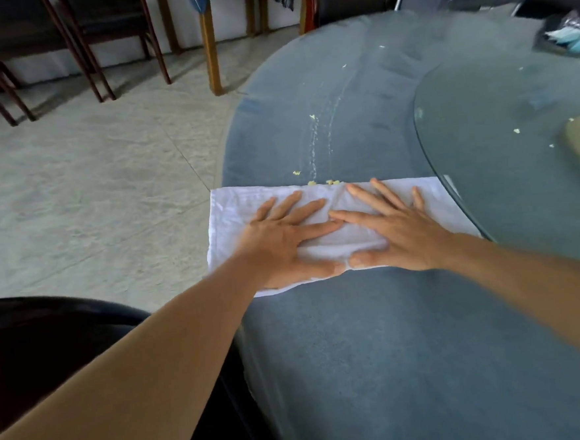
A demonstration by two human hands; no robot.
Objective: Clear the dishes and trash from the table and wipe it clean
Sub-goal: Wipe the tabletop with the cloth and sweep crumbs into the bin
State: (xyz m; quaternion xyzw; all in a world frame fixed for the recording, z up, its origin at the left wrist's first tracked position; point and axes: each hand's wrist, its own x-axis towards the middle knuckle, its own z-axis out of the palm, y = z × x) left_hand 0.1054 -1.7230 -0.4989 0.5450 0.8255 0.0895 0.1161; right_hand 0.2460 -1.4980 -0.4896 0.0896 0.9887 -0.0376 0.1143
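We find left hand point(283, 241) and right hand point(395, 229) flat, fingers spread, pressing white cloth point(233, 217) on table point(376, 351). We judge wiping underway; yellow crumbs point(329, 182) remain ahead; near stretch bears no dishes.

I found no legible text, label, brand, number or sign anywhere in the head view. The white cloth point(333, 223) and the blue table point(376, 351) carried no markings I could read. The packets in the dark tray point(574, 36) at the far right were too blurred to make out any print.
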